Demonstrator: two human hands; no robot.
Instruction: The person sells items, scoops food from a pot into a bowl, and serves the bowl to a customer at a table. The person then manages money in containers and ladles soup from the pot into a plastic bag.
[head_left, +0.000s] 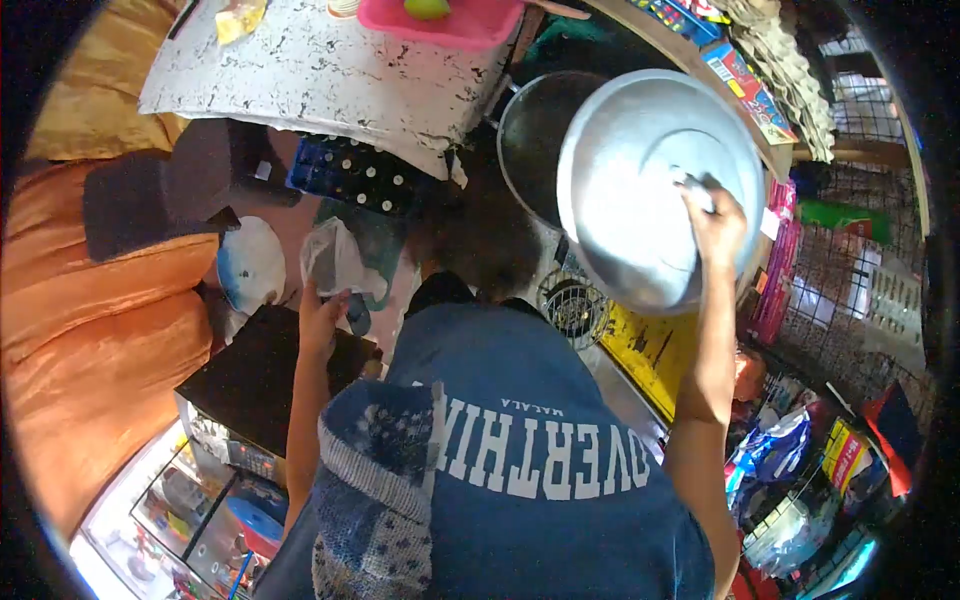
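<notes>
My right hand (722, 228) is closed around the knob of a large round metal lid (620, 190), which is tilted with its shiny top toward me. Partly behind the lid stands a big dark-bottomed pot (535, 150), its rim and one side handle showing. In my left hand (322, 318) is a clear plastic bag (332, 255), gripped at its near edge and hanging slightly spread. Whether anything is inside the bag, I cannot tell.
Ahead is a worn white table (330, 95) with a pink basin (440, 35). A blue crate of bottles (350, 175) sits beneath it. A wire fan guard or burner grate (575, 312) lies by the yellow surface (650, 355). Orange cushions (110, 340) line the left; packaged goods (770, 445) crowd the right.
</notes>
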